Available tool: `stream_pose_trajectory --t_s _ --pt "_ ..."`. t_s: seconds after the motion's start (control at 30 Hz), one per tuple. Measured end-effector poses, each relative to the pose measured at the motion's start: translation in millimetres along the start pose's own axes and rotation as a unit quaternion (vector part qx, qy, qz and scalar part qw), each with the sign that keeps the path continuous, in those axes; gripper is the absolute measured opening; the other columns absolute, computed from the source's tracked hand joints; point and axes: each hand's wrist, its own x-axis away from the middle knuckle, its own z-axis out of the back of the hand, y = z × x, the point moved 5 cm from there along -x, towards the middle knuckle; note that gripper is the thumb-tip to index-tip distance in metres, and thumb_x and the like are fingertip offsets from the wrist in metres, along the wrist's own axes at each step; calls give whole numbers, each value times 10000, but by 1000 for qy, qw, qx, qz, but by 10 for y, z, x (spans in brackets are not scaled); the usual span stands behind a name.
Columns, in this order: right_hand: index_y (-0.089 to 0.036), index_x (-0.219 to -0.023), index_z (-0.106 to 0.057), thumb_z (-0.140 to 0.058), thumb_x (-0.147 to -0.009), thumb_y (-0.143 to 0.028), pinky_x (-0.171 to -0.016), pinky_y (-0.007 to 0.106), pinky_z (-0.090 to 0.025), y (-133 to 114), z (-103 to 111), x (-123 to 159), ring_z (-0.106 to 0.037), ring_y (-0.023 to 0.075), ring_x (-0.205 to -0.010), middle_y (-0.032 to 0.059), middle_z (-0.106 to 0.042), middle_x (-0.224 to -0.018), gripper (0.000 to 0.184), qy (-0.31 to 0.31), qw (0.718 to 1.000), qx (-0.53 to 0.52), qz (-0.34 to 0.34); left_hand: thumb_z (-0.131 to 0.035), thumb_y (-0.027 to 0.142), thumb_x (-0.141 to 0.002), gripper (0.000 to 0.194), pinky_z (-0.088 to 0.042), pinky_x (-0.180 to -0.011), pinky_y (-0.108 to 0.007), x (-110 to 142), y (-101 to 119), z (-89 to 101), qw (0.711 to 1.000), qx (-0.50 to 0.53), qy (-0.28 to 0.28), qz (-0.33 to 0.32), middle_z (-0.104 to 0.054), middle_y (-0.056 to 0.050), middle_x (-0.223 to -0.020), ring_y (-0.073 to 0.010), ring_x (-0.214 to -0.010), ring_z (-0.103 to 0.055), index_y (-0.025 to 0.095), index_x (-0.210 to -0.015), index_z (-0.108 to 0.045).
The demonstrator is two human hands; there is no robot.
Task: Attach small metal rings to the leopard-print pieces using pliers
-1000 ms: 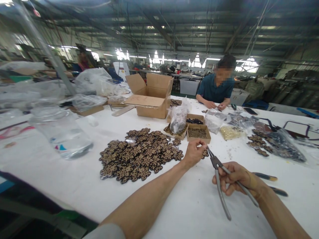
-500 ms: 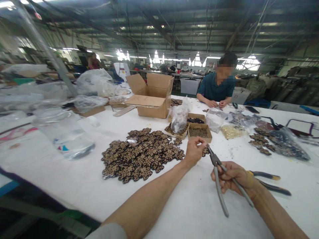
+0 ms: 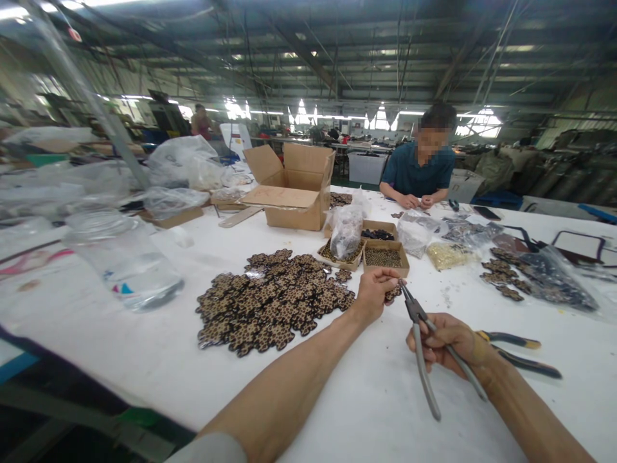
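My left hand (image 3: 372, 299) pinches a small leopard-print piece (image 3: 394, 294) with a scalloped dark edge, partly hidden by the fingers. Long-nosed pliers (image 3: 415, 312) with grey handles are in my right hand (image 3: 450, 341), its fingers wrapped around them. The plier tips point up and left, right at my left fingertips; whether they grip a small part there I cannot make out. Left of my left hand spreads a large pile of matching leopard-print pieces (image 3: 277, 302). A second pair of pliers (image 3: 523, 357), with black and yellow handles, lies partly behind my right wrist.
Small boxes of brass-coloured bits (image 3: 385, 258) stand beyond my hands, before an open carton (image 3: 296, 209). A water jug (image 3: 123, 260) stands at left. Plastic bags (image 3: 450, 255) and more leopard pieces (image 3: 506, 273) lie at right. Across the table (image 3: 159, 360) a person (image 3: 419, 167) works.
My left hand has turned slightly and dropped a little, so more of the leopard-print piece shows beneath its fingers. The pliers have barely shifted in my right hand.
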Motion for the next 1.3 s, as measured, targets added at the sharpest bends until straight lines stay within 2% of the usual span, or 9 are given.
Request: stream_pose_trajectory --t_s 0.23,0.33,0.5,0.67,0.93,1.07,1.13,1.2,1.3 --pt "-154 -834 -514 -650 -683 -137 -600 334 -530 45 74 -10 -559 154 -589 153 -683 -914 204 -1 1000 20 -7 -801 417 -677 411 -201 -368 -212 -61 -60 57 1000 -3 -8 25 -678 -106 -791 -35 -402 -402 64 -851 -683" --pt "-151 -849 -525 -660 -694 -132 -696 362 -541 41 51 -5 -632 212 -735 152 -686 -925 206 6 1000 27 -8 -821 392 -653 395 -210 -372 -213 -66 -72 71 1000 4 -11 25 -691 -115 -803 -32 -396 -396 66 -827 -682" --pt "-170 -977 -527 -715 -738 -182 -851 510 -513 46 -88 26 -653 316 -962 131 -662 -1036 304 15 999 -10 -51 -837 380 -629 400 -222 -392 -213 -74 -106 91 1000 16 8 25 -699 -128 -805 -35 -422 -404 62 -824 -692" --pt "-163 -1148 -532 -762 -770 -222 -768 383 -520 102 -148 3 -668 268 -892 112 -647 -1008 447 12 998 -26 -52 -830 372 -641 382 -211 -407 -217 -74 -153 87 999 16 6 28 -697 -137 -809 -37 -445 -401 54 -811 -703" --pt "-123 -938 -590 -730 -842 -273 -611 269 -466 162 -130 -38 -620 171 -681 61 -597 -812 226 -2 999 -25 -33 -819 317 -661 335 -207 -422 -213 -89 -117 102 999 29 -8 19 -688 -126 -796 -37 -447 -406 53 -831 -703" --pt "-118 -975 -591 -677 -887 -341 -429 190 -330 151 -111 -24 -618 182 -653 88 -602 -835 255 12 999 0 -52 -793 316 -665 309 -222 -414 -211 -110 -103 109 1000 6 3 22 -683 -116 -778 -44 -439 -411 65 -809 -685" --pt "-121 -995 -594 -672 -892 -343 -399 172 -276 90 -53 13 -610 173 -650 82 -594 -841 257 25 998 10 -54 -763 292 -665 269 -246 -412 -207 -127 -113 178 997 -48 53 17 -681 -108 -753 -64 -450 -444 76 -801 -679" --pt "-124 -1021 -600 -677 -889 -339 -390 165 -257 -8 52 70 -600 164 -658 76 -592 -843 264 49 998 22 -43 -720 236 -665 186 -322 -453 -207 -128 -98 246 980 -172 99 -10 -675 -87 -713 -94 -508 -510 91 -775 -686" --pt "-127 -1044 -605 -684 -887 -351 -389 164 -261 -167 256 165 -592 160 -677 81 -601 -856 285 106 993 50 -17 -635 167 -682 89 -426 -588 -226 -81 -57 206 905 -412 77 -78 -667 -43 -676 -126 -623 -579 133 -724 -705"
